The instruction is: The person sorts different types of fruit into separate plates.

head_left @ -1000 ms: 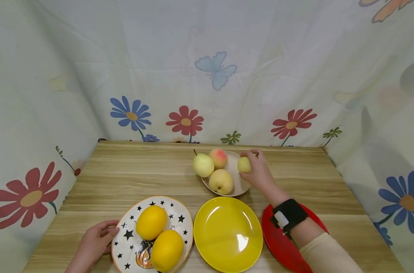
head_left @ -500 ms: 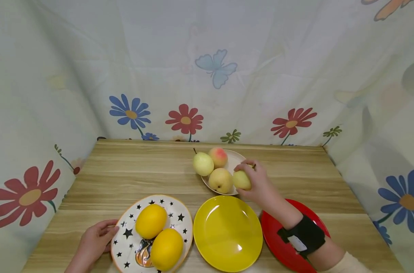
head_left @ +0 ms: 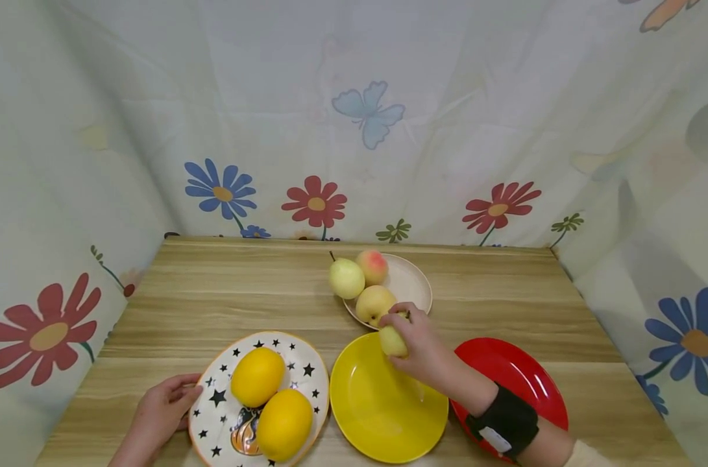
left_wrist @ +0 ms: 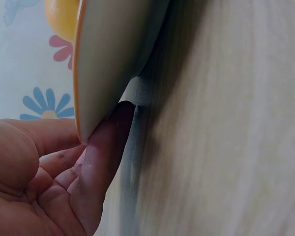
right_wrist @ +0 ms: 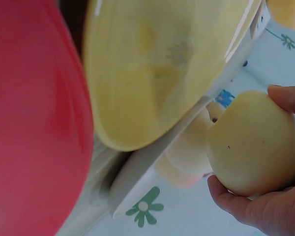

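In the head view my right hand (head_left: 420, 347) grips a pale green pear (head_left: 393, 341) over the far part of the yellow plate (head_left: 389, 415). The right wrist view shows the thumb and fingers on either side of this pear (right_wrist: 255, 145). My left hand (head_left: 163, 408) pinches the left rim of the star-patterned white plate (head_left: 210, 428). Seen from the left wrist, the thumb is at that plate's orange rim (left_wrist: 76, 73) and fingers curl underneath. Two large yellow fruits, shaped like lemons or mangoes, lie on it: a far one (head_left: 258, 377) and a nearer one (head_left: 285, 425).
Behind the yellow plate a beige plate (head_left: 415, 285) bears another green pear (head_left: 347, 279), a peach (head_left: 372, 266) and a yellowish round pear (head_left: 374, 305). A red plate (head_left: 529, 370) lies at the right, partly under my right forearm. Flowered cloth (head_left: 272, 130) encloses the wooden table (head_left: 243, 272).
My right hand has carried the pear from the right side of the beige plate, toward me and left, to over the yellow plate. My left hand has stayed at the star-patterned plate.
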Tool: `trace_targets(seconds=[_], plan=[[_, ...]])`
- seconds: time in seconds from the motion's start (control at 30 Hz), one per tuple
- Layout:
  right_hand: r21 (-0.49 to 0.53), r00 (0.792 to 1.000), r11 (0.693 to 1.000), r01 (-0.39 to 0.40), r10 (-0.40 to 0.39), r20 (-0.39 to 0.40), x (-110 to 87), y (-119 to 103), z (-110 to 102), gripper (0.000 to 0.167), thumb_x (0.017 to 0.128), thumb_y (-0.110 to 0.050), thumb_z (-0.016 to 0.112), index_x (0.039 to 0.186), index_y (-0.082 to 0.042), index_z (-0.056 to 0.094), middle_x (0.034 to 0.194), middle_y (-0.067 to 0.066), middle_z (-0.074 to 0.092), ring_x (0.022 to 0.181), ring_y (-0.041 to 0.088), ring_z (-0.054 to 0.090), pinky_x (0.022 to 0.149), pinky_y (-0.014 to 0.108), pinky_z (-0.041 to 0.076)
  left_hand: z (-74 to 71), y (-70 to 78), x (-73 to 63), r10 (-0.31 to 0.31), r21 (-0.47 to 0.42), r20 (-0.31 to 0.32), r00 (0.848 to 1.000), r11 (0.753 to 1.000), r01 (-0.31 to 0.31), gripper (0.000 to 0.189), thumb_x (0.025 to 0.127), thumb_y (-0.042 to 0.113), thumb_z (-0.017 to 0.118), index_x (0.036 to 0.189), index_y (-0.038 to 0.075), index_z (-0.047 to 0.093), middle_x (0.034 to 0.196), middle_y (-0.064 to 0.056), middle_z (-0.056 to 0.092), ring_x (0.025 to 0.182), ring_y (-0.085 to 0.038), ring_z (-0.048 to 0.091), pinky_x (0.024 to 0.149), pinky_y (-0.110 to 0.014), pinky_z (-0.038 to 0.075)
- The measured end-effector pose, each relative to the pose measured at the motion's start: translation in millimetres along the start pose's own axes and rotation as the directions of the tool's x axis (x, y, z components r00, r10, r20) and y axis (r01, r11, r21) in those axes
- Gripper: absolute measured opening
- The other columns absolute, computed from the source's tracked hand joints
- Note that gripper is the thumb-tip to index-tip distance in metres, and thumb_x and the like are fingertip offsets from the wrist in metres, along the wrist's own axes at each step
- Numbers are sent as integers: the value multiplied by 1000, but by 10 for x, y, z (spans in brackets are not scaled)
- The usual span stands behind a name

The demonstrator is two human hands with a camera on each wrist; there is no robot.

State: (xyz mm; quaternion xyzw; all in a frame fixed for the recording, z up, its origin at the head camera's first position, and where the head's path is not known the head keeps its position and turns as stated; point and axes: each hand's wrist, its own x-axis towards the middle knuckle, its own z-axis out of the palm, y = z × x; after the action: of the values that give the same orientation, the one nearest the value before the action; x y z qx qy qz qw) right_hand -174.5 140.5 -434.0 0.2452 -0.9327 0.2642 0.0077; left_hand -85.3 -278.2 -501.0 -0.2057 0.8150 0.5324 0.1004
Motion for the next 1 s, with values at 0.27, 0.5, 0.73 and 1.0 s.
trace_targets(seconds=[0.27, 0.5, 0.73, 1.0], plan=[[2, 997, 1000, 26, -26, 79, -29, -66, 138, 54, 67, -5, 83, 111, -21, 58, 126, 5, 42, 109, 26, 43, 87, 37, 49, -11, 18, -29, 13, -11, 3, 1000, 1000, -13, 43, 95, 15, 57, 131, -6, 48, 111, -22, 64, 80, -15, 65, 62, -32, 58], [-93, 986, 993, 79, -63, 156, -94, -53, 312, 50, 72, -5, 77, 115, -22, 57, 128, 7, 41, 117, 29, 41, 93, 40, 47, -3, 5, -31, 16, -27, 12, 1000, 999, -16, 42, 95, 12, 56, 131, -7, 47, 111, -21, 65, 79, -14, 65, 63, -32, 58], [-106, 983, 992, 64, -44, 180, -113, -98, 300, 52, 73, -8, 80, 117, -21, 55, 129, 9, 39, 118, 30, 40, 93, 41, 47, -3, -1, -19, 11, -16, 12, 1000, 1000, -10, 44, 95, 16, 57, 131, -7, 47, 111, -22, 64, 81, -15, 64, 63, -32, 58], [-88, 982, 995, 41, -24, 189, -134, -71, 300, 53, 75, -15, 80, 120, -21, 53, 132, 11, 36, 118, 31, 39, 94, 42, 47, -6, -1, -22, -3, -21, 20, 1000, 1000, 3, 43, 95, 15, 56, 131, -7, 47, 108, -20, 65, 80, -15, 64, 63, -33, 58]])
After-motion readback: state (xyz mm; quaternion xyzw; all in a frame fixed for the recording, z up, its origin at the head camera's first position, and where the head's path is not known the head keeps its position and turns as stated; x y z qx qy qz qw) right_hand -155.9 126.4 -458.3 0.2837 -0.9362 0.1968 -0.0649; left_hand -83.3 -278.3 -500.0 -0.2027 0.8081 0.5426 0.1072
